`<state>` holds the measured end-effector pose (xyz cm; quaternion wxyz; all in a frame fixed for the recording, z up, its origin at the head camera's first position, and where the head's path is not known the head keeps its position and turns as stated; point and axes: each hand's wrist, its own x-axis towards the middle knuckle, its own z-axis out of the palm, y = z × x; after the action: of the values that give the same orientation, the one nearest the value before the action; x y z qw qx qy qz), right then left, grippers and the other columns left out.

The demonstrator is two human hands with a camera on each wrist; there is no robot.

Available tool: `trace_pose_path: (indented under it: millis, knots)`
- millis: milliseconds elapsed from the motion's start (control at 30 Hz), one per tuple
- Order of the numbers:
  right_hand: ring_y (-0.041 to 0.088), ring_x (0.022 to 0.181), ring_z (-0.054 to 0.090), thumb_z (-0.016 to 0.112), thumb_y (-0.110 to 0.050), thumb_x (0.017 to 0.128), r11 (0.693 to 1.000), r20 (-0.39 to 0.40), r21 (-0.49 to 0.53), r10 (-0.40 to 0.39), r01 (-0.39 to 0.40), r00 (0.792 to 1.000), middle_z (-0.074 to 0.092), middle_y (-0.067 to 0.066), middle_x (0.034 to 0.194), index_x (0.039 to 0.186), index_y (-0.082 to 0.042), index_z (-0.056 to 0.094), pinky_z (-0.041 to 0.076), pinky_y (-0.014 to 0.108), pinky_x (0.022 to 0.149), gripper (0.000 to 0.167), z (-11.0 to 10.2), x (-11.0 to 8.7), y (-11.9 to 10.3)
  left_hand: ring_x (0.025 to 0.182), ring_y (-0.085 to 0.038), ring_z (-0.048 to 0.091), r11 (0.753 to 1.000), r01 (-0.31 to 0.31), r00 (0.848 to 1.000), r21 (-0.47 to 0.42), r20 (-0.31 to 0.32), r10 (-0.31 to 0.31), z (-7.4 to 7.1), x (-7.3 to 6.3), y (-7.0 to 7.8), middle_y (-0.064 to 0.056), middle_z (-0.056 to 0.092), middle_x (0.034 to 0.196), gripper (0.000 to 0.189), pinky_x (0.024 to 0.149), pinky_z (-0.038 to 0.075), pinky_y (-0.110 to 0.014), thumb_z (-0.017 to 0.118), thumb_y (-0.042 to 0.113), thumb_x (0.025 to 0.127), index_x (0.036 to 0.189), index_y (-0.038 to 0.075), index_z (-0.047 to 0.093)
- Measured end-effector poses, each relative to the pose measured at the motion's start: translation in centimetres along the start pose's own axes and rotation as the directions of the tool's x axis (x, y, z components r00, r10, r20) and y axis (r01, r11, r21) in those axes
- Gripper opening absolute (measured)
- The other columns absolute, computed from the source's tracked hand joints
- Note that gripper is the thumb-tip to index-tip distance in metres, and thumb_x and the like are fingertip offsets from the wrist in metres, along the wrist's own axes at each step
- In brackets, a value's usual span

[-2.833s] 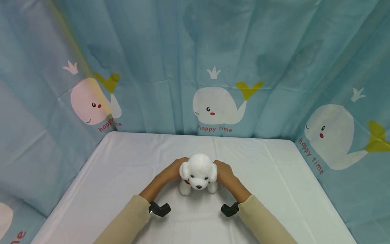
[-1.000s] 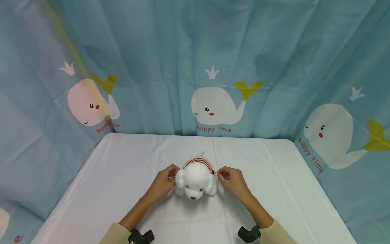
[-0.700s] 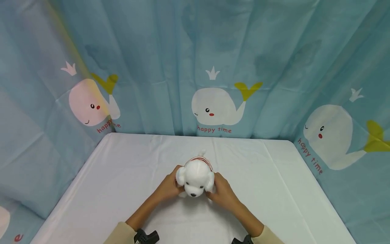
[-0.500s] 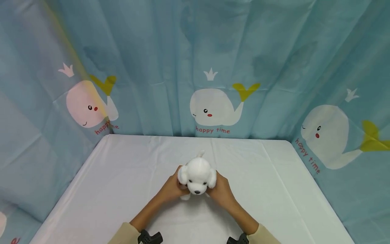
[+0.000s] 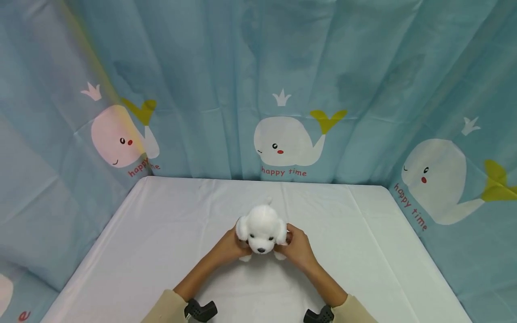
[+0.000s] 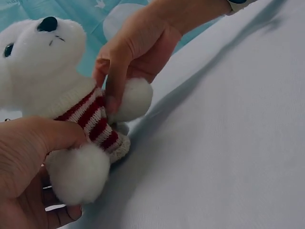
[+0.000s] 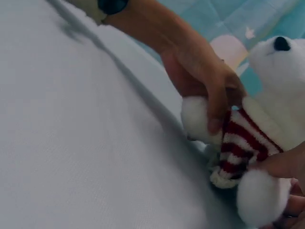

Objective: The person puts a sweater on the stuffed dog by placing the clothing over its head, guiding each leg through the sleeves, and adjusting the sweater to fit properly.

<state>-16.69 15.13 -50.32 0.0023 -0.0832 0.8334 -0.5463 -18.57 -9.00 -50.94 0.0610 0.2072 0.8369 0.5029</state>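
Observation:
A white plush dog (image 5: 262, 226) stands on the table facing me, head up. It wears a red-and-white striped knitted sweater (image 6: 95, 121), plain to see on its chest in both wrist views. My left hand (image 5: 229, 247) grips the dog beside one front leg (image 6: 80, 172), thumb at the sweater's edge and fingers behind. On the other side my right hand (image 5: 300, 250) holds it likewise, its thumb in front by the other front leg (image 7: 261, 198). The dog's head hides its back and most of the sweater in the head view.
A white cloth (image 5: 161, 233) covers the table. Blue curtains (image 5: 210, 67) printed with whales enclose the back and both sides. A dark device (image 5: 200, 310) is strapped to the left wrist, and another dark device (image 5: 319, 315) to the right.
A second ago both hands pinched the sweater at the dog's sides, its stripes showing over the back. They have since closed in around the front legs, and the dog's head has tipped up.

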Motion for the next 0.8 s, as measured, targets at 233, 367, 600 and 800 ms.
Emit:
trace_pose_path:
  millis: [233, 367, 600, 800]
  knots:
    - [0.009, 0.08, 0.07, 0.085, 0.004, 0.07, 0.985, -0.107, -0.164, -0.073, 0.055, 0.992, 0.076, -0.006, 0.084, 0.11, -0.015, 0.071, 0.054, 0.029, 0.071, 0.046, 0.0, 0.3, -0.1, 0.104, -0.016, 0.064, 0.997, -0.077, 0.997, 0.01, 0.016, 0.076, 0.2, 0.2, 0.0, -0.002, 0.068, 0.12, 0.069, 0.089, 0.05, -0.035, 0.087, 0.019, 0.077, 0.132, 0.012, 0.045]
    - [0.011, 0.085, 0.073, 0.084, -0.006, 0.081, 0.974, -0.147, -0.18, -0.168, 0.14, 0.975, 0.078, -0.003, 0.091, 0.112, -0.013, 0.072, 0.057, 0.029, 0.074, 0.034, 0.3, 0.7, 0.2, 0.109, -0.018, 0.061, 0.998, -0.055, 0.998, -0.011, -0.019, 0.054, 0.6, 0.8, -0.5, -0.004, 0.066, 0.122, 0.066, 0.092, 0.049, -0.038, 0.085, 0.018, 0.08, 0.135, 0.006, 0.052]
    - [0.005, 0.061, 0.057, 0.081, -0.009, 0.087, 0.921, -0.122, -0.334, -0.255, 0.203, 0.959, 0.068, 0.0, 0.075, 0.093, -0.011, 0.065, 0.048, 0.023, 0.057, 0.017, -0.1, 0.9, 1.0, 0.119, -0.019, 0.059, 0.998, -0.052, 0.997, -0.038, 0.058, 0.054, 0.4, 2.3, -1.1, -0.002, 0.061, 0.132, 0.07, 0.098, 0.047, -0.042, 0.084, 0.023, 0.083, 0.138, 0.013, 0.042]
    - [0.016, 0.079, 0.069, 0.085, -0.011, 0.082, 0.929, -0.024, -0.331, -0.185, 0.167, 0.982, 0.075, 0.004, 0.092, 0.107, -0.01, 0.071, 0.056, 0.034, 0.067, 0.029, -1.7, 0.9, 1.1, 0.104, -0.024, 0.069, 0.988, 0.041, 0.997, -0.149, 0.064, -0.031, -1.5, 2.3, -2.1, -0.008, 0.072, 0.116, 0.042, 0.084, 0.056, -0.04, 0.07, 0.015, 0.096, 0.136, 0.011, 0.055]
